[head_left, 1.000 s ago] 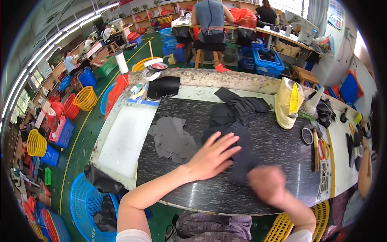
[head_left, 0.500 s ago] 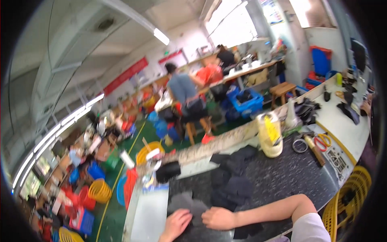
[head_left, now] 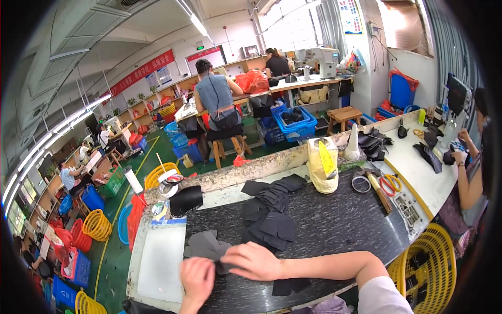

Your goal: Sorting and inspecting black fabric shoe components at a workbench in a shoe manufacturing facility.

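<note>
My left hand (head_left: 196, 278) has its fingers curled together at the left edge of a small dark grey sheet piece (head_left: 223, 267); whatever is in its fingertips is hidden. From the right, my right hand (head_left: 255, 262) pinches the same piece over the black mottled work surface (head_left: 334, 230). Just beyond them lie flat, lighter grey cut pieces (head_left: 204, 242), overlapping. Farther off, black cut pieces (head_left: 271, 229) spread in a loose pile. One more black piece (head_left: 291, 286) lies below my right forearm, near the front edge.
A white board (head_left: 162, 259) lies at left. Along the back stand a pale yellow container (head_left: 323, 175) and a white cone (head_left: 353, 146). Right of these lie a tape roll (head_left: 361, 184), a hammer (head_left: 380, 194) and scissors (head_left: 389, 184). A yellow basket (head_left: 426, 267) stands at right; another person's hand (head_left: 459, 157) works beyond.
The view has shifted and grown sharper. My hands lay over the grey pieces before; now they are drawn nearer me, with the fingers bunched around the dark grey piece.
</note>
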### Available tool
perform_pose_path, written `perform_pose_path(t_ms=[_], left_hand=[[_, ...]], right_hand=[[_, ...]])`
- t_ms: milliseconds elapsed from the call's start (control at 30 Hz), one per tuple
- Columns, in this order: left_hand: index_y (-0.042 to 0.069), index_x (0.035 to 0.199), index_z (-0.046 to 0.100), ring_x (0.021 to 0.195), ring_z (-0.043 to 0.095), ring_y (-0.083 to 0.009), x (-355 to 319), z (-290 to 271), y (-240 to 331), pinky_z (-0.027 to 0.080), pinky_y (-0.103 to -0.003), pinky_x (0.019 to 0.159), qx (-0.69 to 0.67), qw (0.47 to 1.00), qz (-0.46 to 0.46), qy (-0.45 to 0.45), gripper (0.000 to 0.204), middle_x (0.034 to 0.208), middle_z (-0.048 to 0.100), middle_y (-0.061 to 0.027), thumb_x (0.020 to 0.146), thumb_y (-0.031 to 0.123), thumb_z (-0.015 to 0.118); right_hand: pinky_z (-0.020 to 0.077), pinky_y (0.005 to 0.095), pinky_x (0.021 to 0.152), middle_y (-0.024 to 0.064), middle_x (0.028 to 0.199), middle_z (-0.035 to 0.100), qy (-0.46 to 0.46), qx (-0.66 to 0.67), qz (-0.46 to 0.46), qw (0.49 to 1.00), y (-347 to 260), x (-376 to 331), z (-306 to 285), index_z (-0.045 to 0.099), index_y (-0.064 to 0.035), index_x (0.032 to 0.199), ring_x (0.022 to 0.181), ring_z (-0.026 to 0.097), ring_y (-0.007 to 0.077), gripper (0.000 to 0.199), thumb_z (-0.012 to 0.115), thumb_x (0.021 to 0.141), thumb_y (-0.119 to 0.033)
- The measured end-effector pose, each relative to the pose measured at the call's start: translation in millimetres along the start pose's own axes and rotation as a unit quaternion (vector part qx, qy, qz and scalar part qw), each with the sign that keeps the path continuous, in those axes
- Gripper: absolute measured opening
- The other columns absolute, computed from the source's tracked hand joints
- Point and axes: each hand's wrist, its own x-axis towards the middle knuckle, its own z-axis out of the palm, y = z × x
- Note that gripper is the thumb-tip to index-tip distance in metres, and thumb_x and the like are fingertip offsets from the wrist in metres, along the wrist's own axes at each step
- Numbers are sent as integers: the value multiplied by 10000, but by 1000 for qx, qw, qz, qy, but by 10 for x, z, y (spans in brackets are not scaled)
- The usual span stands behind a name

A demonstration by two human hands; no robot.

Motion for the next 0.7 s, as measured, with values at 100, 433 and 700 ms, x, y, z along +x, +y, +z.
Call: perform_pose_path(t_ms=[100, 433, 700], left_hand=[[38, 833, 674, 805, 662, -298, -295, 276, 110, 528, -382, 719, -131, 977, -138, -99, 79, 859, 692, -99, 773, 36, 726], [67, 1004, 630, 813, 578, -79, -170, -9, -576, 498, -262, 729, -461, 685, -465, 319, 77, 918, 612, 15, 958, 128, 640], [13, 1026, 612, 857, 575, -63, -149, -13, 491, 482, -218, 788, -462, 789, -389, 111, 87, 994, 612, -12, 967, 74, 629]], right_hand=[[463, 336, 895, 101, 1279, 547, -149, -75, -206, 964, 17, -143, 195, 591, -55, 1217, 1017, 601, 224, 401, 599, 828, -154], [484, 373, 891, 119, 1128, 570, -199, -76, -43, 976, -112, -386, 249, 595, -27, 1156, 1025, 581, 268, 337, 648, 874, -203], [562, 340, 793, 138, 1107, 653, -44, 181, 178, 966, -443, 32, -85, 617, 9, 1196, 901, 684, 215, 413, 756, 865, -194]])
